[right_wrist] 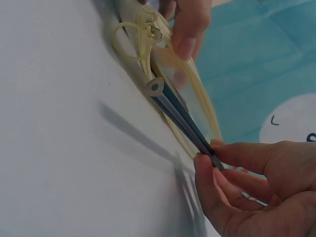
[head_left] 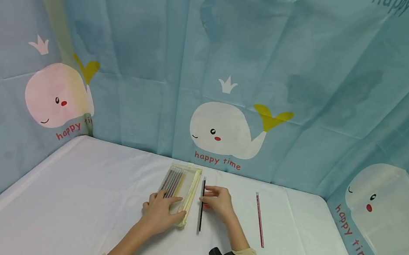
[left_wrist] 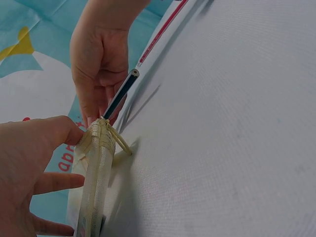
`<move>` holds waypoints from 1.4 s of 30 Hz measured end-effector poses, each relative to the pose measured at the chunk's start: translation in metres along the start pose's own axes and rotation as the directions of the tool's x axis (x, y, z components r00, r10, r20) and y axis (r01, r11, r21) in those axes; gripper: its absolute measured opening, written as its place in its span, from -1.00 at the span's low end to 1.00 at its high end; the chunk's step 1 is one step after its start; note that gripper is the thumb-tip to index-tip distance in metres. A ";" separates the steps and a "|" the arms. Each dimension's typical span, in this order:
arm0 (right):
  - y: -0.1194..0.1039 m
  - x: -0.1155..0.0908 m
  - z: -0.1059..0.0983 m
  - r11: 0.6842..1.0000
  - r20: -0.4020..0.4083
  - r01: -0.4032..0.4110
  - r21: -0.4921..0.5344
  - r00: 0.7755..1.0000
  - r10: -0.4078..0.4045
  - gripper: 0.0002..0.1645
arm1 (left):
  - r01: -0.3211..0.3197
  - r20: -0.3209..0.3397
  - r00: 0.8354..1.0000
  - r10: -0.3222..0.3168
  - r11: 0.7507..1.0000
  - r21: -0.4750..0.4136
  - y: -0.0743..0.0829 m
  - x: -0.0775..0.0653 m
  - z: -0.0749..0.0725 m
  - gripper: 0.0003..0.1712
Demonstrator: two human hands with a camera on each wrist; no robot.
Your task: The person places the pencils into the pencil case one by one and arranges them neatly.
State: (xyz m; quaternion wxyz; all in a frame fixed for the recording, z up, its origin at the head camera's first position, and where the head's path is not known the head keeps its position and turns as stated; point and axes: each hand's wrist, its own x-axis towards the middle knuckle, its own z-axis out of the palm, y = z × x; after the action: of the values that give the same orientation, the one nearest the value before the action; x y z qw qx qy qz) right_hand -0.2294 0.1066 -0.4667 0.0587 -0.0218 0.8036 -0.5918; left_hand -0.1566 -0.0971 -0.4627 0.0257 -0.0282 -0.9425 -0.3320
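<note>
A clear pencil case with pale yellow edging lies on the table, with several pencils showing inside. My left hand rests on its near part, fingers spread; in the left wrist view the fingertips lie along the case's side. Just right of the case, my right hand pinches a dark pencil between thumb and fingers. That pencil runs nearly parallel to the case edge, its flat unsharpened end toward me. In the right wrist view the left thumb is at the case's edge, and a yellow loop hangs from the case's end.
A red pencil lies on the white tablecloth, to the right of my right hand. Blue curtains printed with whales stand behind the table and on both sides.
</note>
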 end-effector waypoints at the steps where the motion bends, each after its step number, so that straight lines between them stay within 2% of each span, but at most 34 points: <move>1: 0.000 0.000 0.001 1.000 -0.001 0.000 0.001 1.000 0.000 -0.43 | 0.001 0.001 1.000 -0.001 1.000 0.000 0.000 0.000 0.000 -0.39; 7: -0.001 0.005 0.008 1.000 0.003 0.010 0.004 1.000 -0.010 -0.44 | 0.000 -0.006 1.000 0.000 1.000 -0.005 0.000 0.000 0.000 -0.39; 23: -0.008 0.015 0.021 0.995 0.032 -0.013 0.103 0.999 0.009 -0.46 | -0.008 -0.022 1.000 0.008 1.000 0.008 0.001 0.001 0.002 -0.39; 42: -0.011 0.020 0.039 0.988 0.014 -0.007 0.152 1.000 0.005 -0.52 | -0.005 -0.018 1.000 0.005 1.000 -0.009 0.001 -0.001 0.001 -0.37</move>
State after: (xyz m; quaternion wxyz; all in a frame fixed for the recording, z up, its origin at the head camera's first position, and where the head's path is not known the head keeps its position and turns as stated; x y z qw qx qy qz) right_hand -0.2449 0.0647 -0.4692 0.0676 -0.0190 0.7557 -0.6511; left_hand -0.1556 -0.0957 -0.4629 0.0349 -0.0277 -0.9406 -0.3365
